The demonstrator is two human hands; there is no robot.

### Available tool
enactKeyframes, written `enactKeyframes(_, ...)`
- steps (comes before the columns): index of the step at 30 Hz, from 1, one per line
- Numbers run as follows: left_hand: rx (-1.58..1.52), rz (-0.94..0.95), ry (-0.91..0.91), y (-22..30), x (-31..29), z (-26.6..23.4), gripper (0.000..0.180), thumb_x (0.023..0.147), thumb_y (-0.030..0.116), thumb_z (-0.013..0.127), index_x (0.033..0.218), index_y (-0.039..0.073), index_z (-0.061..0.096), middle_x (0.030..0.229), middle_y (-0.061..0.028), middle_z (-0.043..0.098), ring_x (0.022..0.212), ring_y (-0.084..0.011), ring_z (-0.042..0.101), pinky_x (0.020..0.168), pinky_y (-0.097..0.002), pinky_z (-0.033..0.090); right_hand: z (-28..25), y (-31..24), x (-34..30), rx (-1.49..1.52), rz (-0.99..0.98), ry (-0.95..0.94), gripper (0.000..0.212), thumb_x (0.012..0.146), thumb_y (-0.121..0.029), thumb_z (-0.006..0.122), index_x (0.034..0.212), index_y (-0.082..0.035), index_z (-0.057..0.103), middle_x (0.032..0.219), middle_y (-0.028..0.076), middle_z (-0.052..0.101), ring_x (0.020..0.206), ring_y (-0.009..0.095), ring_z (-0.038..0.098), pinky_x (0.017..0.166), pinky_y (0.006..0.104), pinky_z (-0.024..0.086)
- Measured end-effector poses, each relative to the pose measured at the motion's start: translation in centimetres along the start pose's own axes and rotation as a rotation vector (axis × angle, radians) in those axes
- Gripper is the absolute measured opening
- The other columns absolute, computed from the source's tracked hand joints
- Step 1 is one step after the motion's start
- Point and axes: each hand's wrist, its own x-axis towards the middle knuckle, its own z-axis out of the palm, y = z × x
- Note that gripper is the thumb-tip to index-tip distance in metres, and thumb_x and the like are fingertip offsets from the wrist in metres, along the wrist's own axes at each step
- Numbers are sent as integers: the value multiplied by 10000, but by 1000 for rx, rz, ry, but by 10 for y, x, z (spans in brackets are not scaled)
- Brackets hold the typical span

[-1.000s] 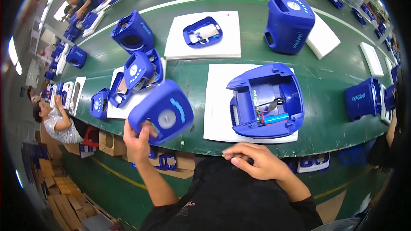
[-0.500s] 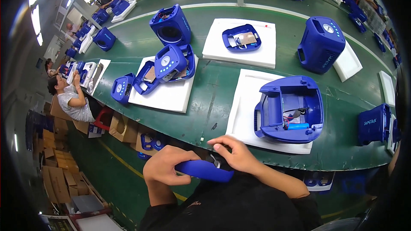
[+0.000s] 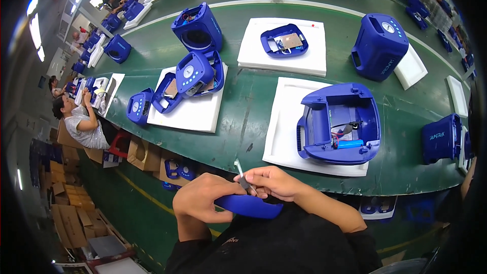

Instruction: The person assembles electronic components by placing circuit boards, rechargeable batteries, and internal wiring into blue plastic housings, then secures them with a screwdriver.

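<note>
My left hand [image 3: 203,198] grips a curved blue plastic shell part [image 3: 251,206], held edge-on over my lap below the table edge. My right hand [image 3: 271,181] pinches a small thin tool or wire end [image 3: 239,170] against the top of that part, its pale tip sticking up. On the green conveyor table [image 3: 243,116] right in front of me, an open blue housing [image 3: 340,122] lies on a white foam pad [image 3: 286,122], with wires and a blue cylinder inside.
To the left, another foam pad [image 3: 190,114] carries blue cover parts [image 3: 195,73]. Further back stand a hollow blue housing [image 3: 199,28], a pad with a blue lid [image 3: 284,40] and a closed blue unit [image 3: 380,45]. A seated person [image 3: 83,124] works at the left; cardboard boxes [image 3: 144,155] sit under the table.
The blue part came down from above the table to my lap and now lies edge-on. My right hand moved onto it with a small tool.
</note>
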Motion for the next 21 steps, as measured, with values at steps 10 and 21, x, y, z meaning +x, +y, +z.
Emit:
enactKeyframes(10, -74, -17, 36, -11, -7, -11, 422, 723, 136, 804, 1120, -4, 779, 819, -126, 742, 694, -318, 732, 653, -386, 570, 6, -13, 5, 165, -293, 101, 165, 1160, -167, 678, 1274, -49, 692, 1202, 114, 784, 901, 90, 666, 708, 268, 531)
enactKeyframes(21, -140, 53, 24, -10, 16, -12, 419, 706, 95, 807, 1110, -11, 784, 878, -133, 772, 733, -328, 740, 682, -393, 582, 44, -32, -41, -165, -497, 330, 191, 1144, -101, 693, 1260, 48, 717, 1164, 174, 798, 950, 183, 775, 736, 306, 627)
